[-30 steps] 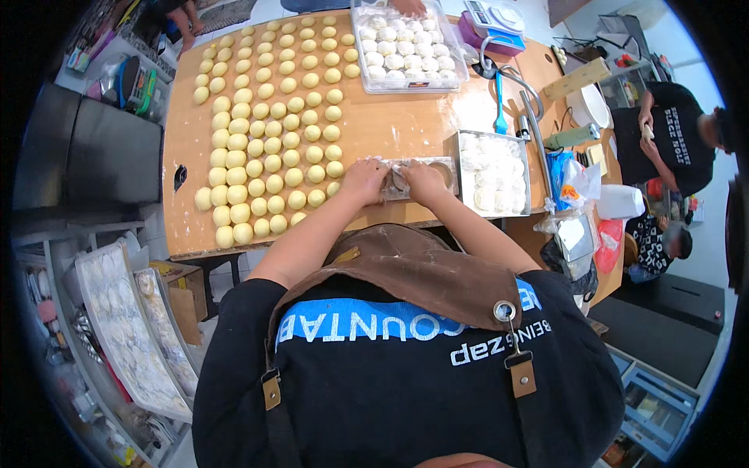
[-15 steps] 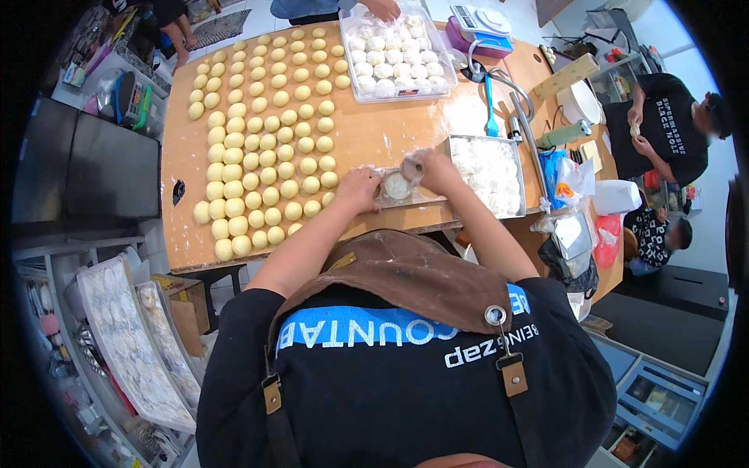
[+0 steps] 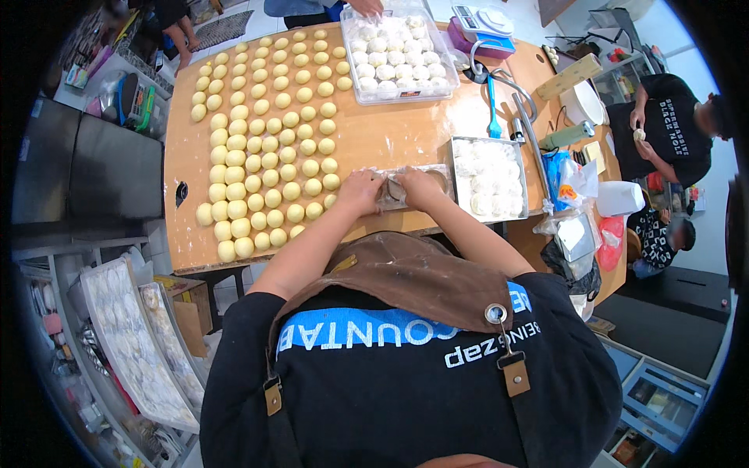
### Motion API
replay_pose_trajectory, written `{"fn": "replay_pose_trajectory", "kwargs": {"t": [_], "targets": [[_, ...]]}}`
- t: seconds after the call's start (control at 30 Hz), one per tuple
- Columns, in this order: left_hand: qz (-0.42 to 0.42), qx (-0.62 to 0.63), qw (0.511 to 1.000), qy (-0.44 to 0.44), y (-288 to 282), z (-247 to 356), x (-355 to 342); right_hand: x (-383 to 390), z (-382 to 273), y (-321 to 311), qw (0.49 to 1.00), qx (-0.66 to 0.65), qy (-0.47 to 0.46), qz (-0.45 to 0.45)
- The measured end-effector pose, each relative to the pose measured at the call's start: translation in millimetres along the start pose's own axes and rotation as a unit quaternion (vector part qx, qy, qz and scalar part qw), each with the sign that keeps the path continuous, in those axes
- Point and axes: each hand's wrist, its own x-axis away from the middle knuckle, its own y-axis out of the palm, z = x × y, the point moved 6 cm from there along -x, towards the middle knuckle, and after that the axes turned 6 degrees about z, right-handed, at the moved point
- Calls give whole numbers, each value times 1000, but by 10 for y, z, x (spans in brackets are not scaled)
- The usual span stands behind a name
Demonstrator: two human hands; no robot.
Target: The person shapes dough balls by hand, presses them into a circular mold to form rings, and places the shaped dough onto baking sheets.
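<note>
At the table's near edge, both my hands are on a small pale board-like mould with round hollows. My left hand is closed about its left end. Close beside it, my right hand bends its fingers and thumb over the mould's middle, near a round hollow. What lies under my fingers is mostly hidden. Rows of smooth yellow dough balls cover the table to the left. Right of my hands stands a metal tray with white-dusted round pastries.
A clear plastic box of white-dusted balls stands at the far side, with another person's hand over it. A kitchen scale, blue brush and metal pipe lie right. Another person works at the right.
My right hand has moved left and down onto the mould, close to my left hand. The round grey-brown piece it held up is no longer visible in its fingers.
</note>
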Motion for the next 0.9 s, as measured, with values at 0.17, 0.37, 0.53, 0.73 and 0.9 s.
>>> {"fn": "replay_pose_trajectory", "kwargs": {"t": [0.17,0.37,0.53,0.73,0.9], "targets": [[-36,5,999,-15,-13,15,-25,-113,233,-379,983,-81,-38,162],[-67,-9,998,-15,-56,63,-22,-416,835,-327,982,-21,94,162],[-70,0,997,-35,-50,26,-8,-30,468,-188,980,-64,75,174],[-93,7,995,-27,-29,29,-31,350,124,178,989,-45,61,131],[40,-4,999,26,-15,-1,-3,326,69,163,987,-64,51,135]]}}
